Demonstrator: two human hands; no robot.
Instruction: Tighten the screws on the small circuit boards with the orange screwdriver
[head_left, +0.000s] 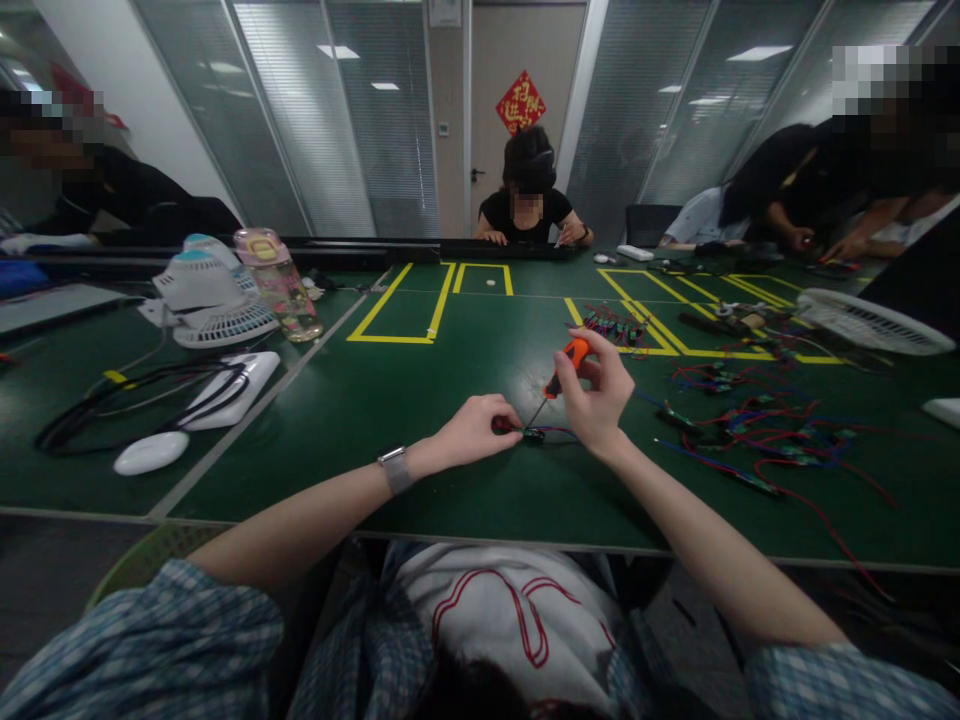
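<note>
My right hand (602, 390) grips an orange and black screwdriver (568, 366), its shaft slanting down to the left. The tip reaches a small green circuit board (533, 434) lying on the table, with red and blue wires running off it to the right. My left hand (486, 430) is closed in a pinch at the board's left end, thumb and fingertips holding it down. A watch is on my left wrist. Whether the tip touches the board or a part on it is too small to tell.
Wired circuit boards (750, 440) lie scattered at right, with another pile (613, 327) ahead. A white fan (214, 290), a bottle (277, 285), a mouse (151, 453) and coiled black cable (90, 410) are at left. Yellow tape marks the green table (322, 470). Other people sit around it.
</note>
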